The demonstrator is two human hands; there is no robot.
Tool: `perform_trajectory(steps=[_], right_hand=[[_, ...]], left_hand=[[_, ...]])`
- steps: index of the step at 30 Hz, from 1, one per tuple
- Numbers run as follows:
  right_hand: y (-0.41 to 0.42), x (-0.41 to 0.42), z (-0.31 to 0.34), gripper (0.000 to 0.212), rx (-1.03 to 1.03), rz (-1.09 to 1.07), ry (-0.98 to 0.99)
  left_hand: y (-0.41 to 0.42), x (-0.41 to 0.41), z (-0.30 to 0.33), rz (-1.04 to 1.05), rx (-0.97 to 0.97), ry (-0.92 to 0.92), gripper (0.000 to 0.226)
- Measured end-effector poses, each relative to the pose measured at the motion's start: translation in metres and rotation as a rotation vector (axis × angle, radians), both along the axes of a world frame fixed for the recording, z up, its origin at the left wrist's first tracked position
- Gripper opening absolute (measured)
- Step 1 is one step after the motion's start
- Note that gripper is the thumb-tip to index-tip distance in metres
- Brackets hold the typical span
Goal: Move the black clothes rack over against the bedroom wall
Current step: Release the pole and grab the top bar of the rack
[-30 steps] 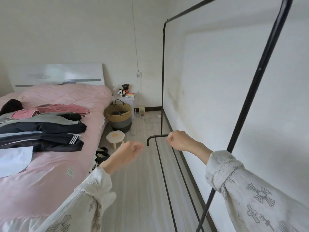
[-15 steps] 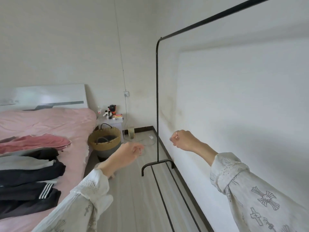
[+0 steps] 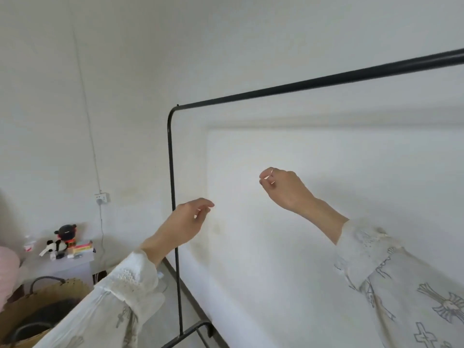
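Your black clothes rack (image 3: 171,172) stands close along the white bedroom wall (image 3: 326,197), its top bar running lengthwise beside the wall from the rounded far corner toward you on the right, its far upright dropping to the foot by the skirting. Neither hand holds it. Your left hand (image 3: 184,226) hangs loosely curled, gripping nothing, just in front of that upright, so it is the nearer one for any last nudge. Your right hand (image 3: 283,188) is loosely closed and empty, below the top bar, well apart from it.
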State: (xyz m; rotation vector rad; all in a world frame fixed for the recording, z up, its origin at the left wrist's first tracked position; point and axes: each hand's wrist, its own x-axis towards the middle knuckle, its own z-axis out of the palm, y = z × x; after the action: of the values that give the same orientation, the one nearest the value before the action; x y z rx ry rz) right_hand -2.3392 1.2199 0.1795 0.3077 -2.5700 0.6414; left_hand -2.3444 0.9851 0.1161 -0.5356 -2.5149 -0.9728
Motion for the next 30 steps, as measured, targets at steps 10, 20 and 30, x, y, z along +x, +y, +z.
perform_trajectory(steps=[10,20,30], right_hand=[[-0.014,-0.068,0.127,0.034,0.577,-0.486,0.676],[0.018,-0.085,0.178,0.053,0.736,-1.011,0.376],[0.036,-0.095,0.172,0.050,0.681,-0.976,0.545]], left_hand=[[0.022,-0.179,0.125,-0.295,-0.020,0.526,0.033],[0.090,-0.253,0.216,-0.389,-0.086,0.663,0.046],[0.127,-0.273,0.227,-0.380,0.065,0.650,0.032]])
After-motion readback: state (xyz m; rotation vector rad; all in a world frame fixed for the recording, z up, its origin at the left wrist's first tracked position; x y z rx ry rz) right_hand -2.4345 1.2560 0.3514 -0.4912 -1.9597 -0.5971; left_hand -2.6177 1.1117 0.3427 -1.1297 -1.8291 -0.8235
